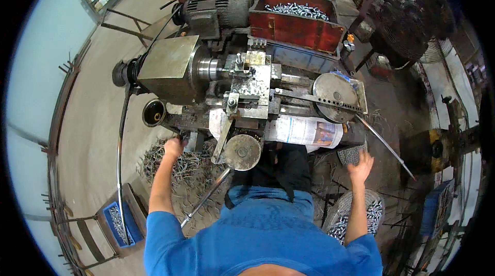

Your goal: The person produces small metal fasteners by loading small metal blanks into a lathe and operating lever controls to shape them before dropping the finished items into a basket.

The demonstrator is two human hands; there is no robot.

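Observation:
My left hand (174, 147) is at the left front edge of a small metal lathe (252, 82), beside a grey block. Its fingers look curled closed near a dark part; what they hold, if anything, is too small to make out. My right hand (362, 165) is raised with its fingers spread and nothing in it. Below it stands a round basket (379, 198) of shiny metal pieces. The lathe's chuck (207, 69) faces the tool slide. Near my lap a round metal disc (242, 152) joins a long rod handle (206, 198).
Behind the lathe sit a motor (219, 8) and a red bin (296, 31) of metal pieces. A second large disc (335, 95) has a long rod (386, 144). Newspaper (304, 130) covers the front. Metal shavings (175, 165) pile below; a blue tray (124, 224) stands left, a fan (407, 15) right.

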